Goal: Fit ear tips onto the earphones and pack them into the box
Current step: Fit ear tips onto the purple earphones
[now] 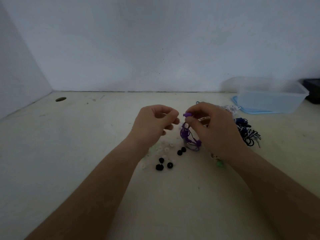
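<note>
My right hand (214, 129) pinches a purple earbud (187, 115) between thumb and fingers, and its purple cable (187, 137) hangs in a tangle down to the table. My left hand (155, 123) hovers just left of the earbud with its fingers curled; something small and white shows at its fingertips, too blurred to name. Loose black ear tips (163, 164) and white ear tips (166, 149) lie scattered on the table below my hands. A clear plastic box (270, 97) stands at the back right on a blue lid (242, 108).
More earphones, white (228, 108) and dark blue striped (247, 130), lie heaped right of my right hand. A green piece (219, 164) lies under my right wrist. A dark object (312, 90) sits at the far right edge. Walls close the back and left; a hole (60, 99) marks the tabletop.
</note>
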Demonstrator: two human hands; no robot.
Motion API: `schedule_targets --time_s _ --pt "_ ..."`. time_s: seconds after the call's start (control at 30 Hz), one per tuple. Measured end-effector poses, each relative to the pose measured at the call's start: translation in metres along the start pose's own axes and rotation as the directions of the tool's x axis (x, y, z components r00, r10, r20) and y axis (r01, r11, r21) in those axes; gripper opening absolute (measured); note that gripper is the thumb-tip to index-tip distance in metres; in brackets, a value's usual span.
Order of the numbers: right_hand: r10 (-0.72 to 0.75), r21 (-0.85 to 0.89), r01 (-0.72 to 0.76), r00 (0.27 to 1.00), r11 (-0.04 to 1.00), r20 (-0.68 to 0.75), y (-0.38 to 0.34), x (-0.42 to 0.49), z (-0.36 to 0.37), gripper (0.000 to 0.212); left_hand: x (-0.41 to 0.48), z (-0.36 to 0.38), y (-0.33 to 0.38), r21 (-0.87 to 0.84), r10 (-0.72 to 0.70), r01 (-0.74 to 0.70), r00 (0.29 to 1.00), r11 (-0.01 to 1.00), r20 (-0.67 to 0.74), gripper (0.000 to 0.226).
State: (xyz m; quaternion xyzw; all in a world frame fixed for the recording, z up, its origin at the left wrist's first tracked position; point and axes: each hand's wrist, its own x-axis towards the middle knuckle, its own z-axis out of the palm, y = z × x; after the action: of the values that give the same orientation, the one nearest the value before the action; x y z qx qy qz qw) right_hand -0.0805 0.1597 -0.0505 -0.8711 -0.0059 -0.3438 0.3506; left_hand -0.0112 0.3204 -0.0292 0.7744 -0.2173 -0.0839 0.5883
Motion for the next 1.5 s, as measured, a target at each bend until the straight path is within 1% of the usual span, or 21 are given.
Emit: schedule_targets --time_s 0.03,0.07,0.1,0.17,0.23,0.3,0.37,0.47,0.57,0.67,0.73,0.8,0.83,0.87,0.93,1.07,1.23,1.33,1.5 --pt "0.008 -0.001 -0.008 1.000 1.000 -0.009 0.001 0.000 -0.001 0.009 0.002 -0.004 0.000 0.192 0.098 -0.094 0.995 0.977 -0.010 0.007" --pt "0.008 -0.006 -0.009 1.000 1.000 -0.010 0.001 0.000 -0.001 0.011 0.003 -0.009 0.001 0.366 0.169 -0.168 0.985 0.915 0.032 0.007" --pt "0.003 -0.018 -0.003 1.000 1.000 -0.005 0.002 0.000 -0.001 0.013 0.003 -0.011 0.002 0.500 0.190 -0.215 0.977 0.839 0.100 0.011" --pt "-0.008 -0.049 0.009 1.000 0.999 0.005 0.004 -0.001 -0.002 0.016 0.002 -0.012 0.003 0.644 0.141 -0.254 0.965 0.722 0.223 0.016" --pt "-0.001 -0.067 0.001 1.000 0.998 0.010 0.008 0.000 -0.002 0.020 0.001 -0.007 0.003 0.711 0.087 -0.282 0.951 0.644 0.298 0.016" --pt "0.009 -0.078 -0.008 1.000 0.997 0.010 0.011 0.001 -0.001 0.023 0.002 -0.003 0.000 0.739 0.047 -0.297 0.939 0.604 0.340 0.016" --pt "0.017 -0.077 -0.016 1.000 0.997 0.005 0.012 0.001 -0.001 0.024 0.002 -0.001 -0.002 0.746 0.023 -0.295 0.936 0.598 0.351 0.016" --pt "0.012 -0.070 -0.012 1.000 0.997 0.002 0.012 0.000 -0.001 0.027 0.002 -0.002 -0.001 0.742 0.042 -0.305 0.936 0.596 0.351 0.013" --pt "0.000 -0.089 0.003 1.000 0.996 0.030 0.012 0.000 -0.002 0.027 0.001 -0.004 -0.001 0.720 0.076 -0.321 0.933 0.615 0.351 0.010" --pt "-0.005 -0.089 0.010 0.998 0.996 0.062 0.009 0.000 -0.004 0.024 0.001 -0.007 0.000 0.676 0.124 -0.307 0.944 0.670 0.305 0.012" --pt "-0.004 -0.070 0.010 0.997 0.997 0.083 0.006 -0.001 -0.006 0.022 0.002 -0.007 0.000 0.596 0.162 -0.268 0.960 0.757 0.227 0.009" --pt "0.001 -0.043 0.003 0.996 0.999 0.092 0.003 -0.001 -0.006 0.019 0.002 -0.007 -0.001 0.422 0.177 -0.216 0.976 0.881 0.131 0.005" --pt "0.005 -0.023 -0.003 0.996 1.000 0.090 0.003 -0.002 -0.006 0.017 0.002 -0.006 -0.001 0.317 0.160 -0.184 0.982 0.930 0.099 0.006" --pt "0.010 -0.002 -0.010 0.996 1.000 0.086 0.003 -0.002 -0.006 0.016 0.000 -0.005 -0.001 0.221 0.132 -0.149 0.987 0.964 0.088 0.008" --pt "0.022 0.032 -0.024 0.997 0.999 0.070 0.003 -0.002 -0.006 0.017 -0.003 -0.003 -0.001 0.060 0.072 -0.078 0.993 0.995 0.099 0.013" --pt "0.041 0.060 -0.044 0.998 0.997 0.048 0.002 -0.004 -0.006 0.016 -0.006 -0.002 0.001 -0.146 -0.033 0.050 0.992 0.988 0.118 0.017" --pt "0.049 0.085 -0.054 0.997 0.995 0.057 0.000 -0.004 -0.006 0.015 -0.004 -0.003 0.001 -0.332 -0.107 0.149 0.984 0.931 0.140 0.019" --pt "0.035 0.087 -0.040 0.997 0.995 0.061 0.001 -0.004 -0.005 0.012 -0.004 -0.004 0.001 -0.399 -0.126 0.180 0.979 0.899 0.158 0.019" --pt "0.013 0.056 -0.016 0.998 0.998 0.056 0.003 -0.003 -0.004 0.013 -0.004 -0.003 0.003 -0.430 -0.142 0.204 0.975 0.879 0.172 0.019"
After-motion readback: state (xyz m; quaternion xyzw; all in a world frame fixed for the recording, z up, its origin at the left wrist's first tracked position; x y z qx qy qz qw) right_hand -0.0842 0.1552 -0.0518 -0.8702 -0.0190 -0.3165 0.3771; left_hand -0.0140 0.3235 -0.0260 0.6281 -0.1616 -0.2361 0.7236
